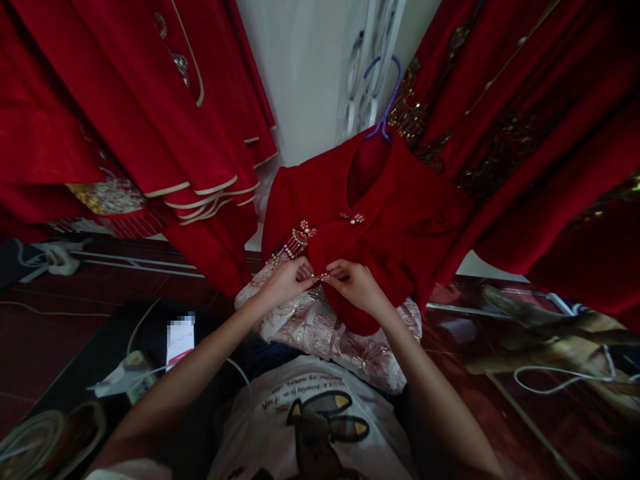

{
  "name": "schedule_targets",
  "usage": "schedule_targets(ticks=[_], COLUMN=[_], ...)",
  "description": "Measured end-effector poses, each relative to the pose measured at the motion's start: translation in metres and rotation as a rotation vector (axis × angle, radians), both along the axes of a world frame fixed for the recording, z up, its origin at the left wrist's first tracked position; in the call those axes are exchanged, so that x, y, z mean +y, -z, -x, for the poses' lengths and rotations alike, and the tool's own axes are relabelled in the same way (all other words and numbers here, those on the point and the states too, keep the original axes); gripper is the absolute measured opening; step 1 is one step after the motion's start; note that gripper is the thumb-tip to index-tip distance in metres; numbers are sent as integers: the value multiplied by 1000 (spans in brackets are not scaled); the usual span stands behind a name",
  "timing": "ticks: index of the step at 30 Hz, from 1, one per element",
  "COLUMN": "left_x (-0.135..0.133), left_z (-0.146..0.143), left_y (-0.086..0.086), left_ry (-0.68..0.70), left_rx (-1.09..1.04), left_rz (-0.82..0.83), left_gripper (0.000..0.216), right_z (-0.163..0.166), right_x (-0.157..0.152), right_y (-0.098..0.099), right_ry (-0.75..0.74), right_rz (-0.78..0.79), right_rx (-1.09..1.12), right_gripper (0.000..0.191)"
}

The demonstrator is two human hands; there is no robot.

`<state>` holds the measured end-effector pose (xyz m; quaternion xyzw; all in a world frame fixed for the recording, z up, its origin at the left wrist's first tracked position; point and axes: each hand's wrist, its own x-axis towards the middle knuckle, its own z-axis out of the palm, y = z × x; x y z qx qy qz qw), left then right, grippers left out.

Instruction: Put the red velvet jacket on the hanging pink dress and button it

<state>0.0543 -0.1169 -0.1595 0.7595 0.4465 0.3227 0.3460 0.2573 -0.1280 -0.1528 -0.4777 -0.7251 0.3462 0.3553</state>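
Dim, soft daylight; warped, dark edges

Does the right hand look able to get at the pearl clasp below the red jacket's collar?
Probably yes: the right hand grips the red fabric jacket just below the small pearl clasp, with only bare cloth between them.

Left hand [287, 280], right hand [356, 285] on jacket [410, 220]

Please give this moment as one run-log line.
left hand: pinches fastener on red jacket | right hand: pinches same fastener | jacket: on purple hanger
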Motion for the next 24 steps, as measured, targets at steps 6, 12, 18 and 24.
schedule_targets(ticks=[6, 12, 18, 24], left_x=[4, 3, 1, 2], left_z=[1, 0, -3, -2], left_y=[6, 4, 4, 4], left_ry=[13, -49, -22, 14], left_rx=[-108, -27, -124, -165], left_rz=[53, 13, 92, 98], left_gripper=[9, 1, 10, 16], right_z=[8, 7, 9, 9], right_x=[0, -3, -2, -3], right_y=[3, 2, 5, 4], right_ry=[52, 36, 73, 69], right_rz=[-42, -32, -62, -61], right_rx=[-3, -40, -58, -56], right_gripper=[10, 12, 13, 13])
